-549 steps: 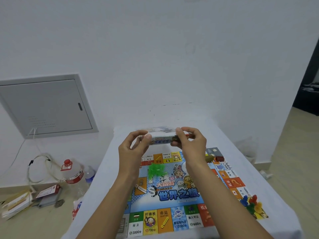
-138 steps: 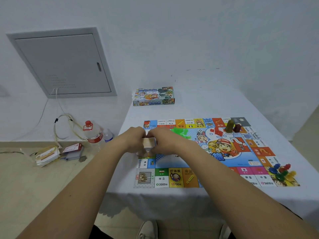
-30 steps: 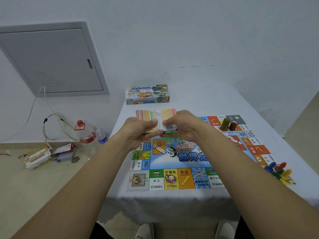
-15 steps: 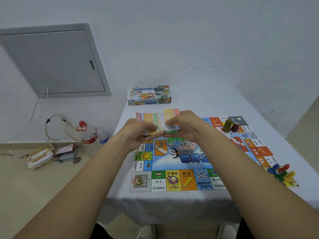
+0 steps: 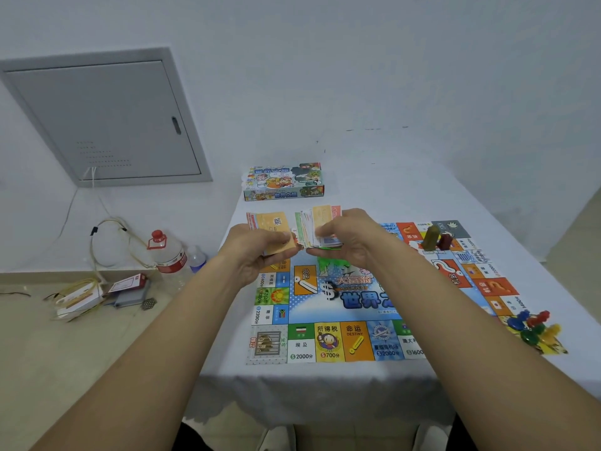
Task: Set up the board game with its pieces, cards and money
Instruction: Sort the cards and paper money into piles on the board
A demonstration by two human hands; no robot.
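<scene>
The colourful game board [image 5: 354,297] lies open on the white-covered table [image 5: 325,382]. Above its far left part, my left hand [image 5: 257,252] grips a small bunch of orange paper money [image 5: 271,224]. My right hand [image 5: 346,236] pinches a fanned bunch of mixed green, white and orange notes [image 5: 317,224]. The two bunches are slightly apart. Green plastic pieces [image 5: 328,263] lie on the board under my hands, partly hidden. Coloured pawns [image 5: 533,328] sit at the board's near right corner. A tall olive piece [image 5: 431,237] and a dark red piece [image 5: 445,240] stand near the far right corner.
The game box [image 5: 284,182] sits at the table's far left, against the white wall. Left of the table, on the floor, are a large water bottle [image 5: 167,252], a smaller bottle [image 5: 196,258], looped cables [image 5: 107,236] and a pile of cards and packets [image 5: 97,294]. A grey wall hatch [image 5: 104,118] is above them.
The single fan of notes held between both hands has been split: my left hand has drawn the orange notes away to the left, while my right hand keeps the others.
</scene>
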